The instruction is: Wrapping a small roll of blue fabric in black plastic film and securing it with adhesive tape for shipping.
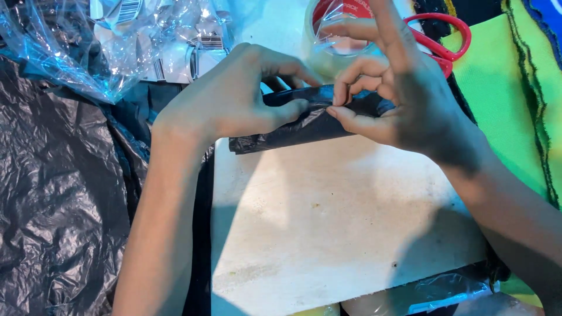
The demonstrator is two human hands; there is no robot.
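Both my hands grip a rolled-up black plastic bag bundle (293, 133) lying across the far part of a white board (328, 222). My left hand (234, 96) pinches the roll from the left with thumb and fingers. My right hand (398, 93) pinches its right end, with the index finger raised and a strip of clear tape stuck to the fingertips. That strip runs from a clear tape roll (336, 35) standing just behind the bundle.
Red-handled scissors (448, 41) lie behind my right hand. Bright green fabric (503, 93) covers the right side. Crumpled black plastic sheeting (58, 205) fills the left. Clear plastic packets with labels (146, 41) sit at the top left. Another wrapped packet (433, 292) lies at the board's near edge.
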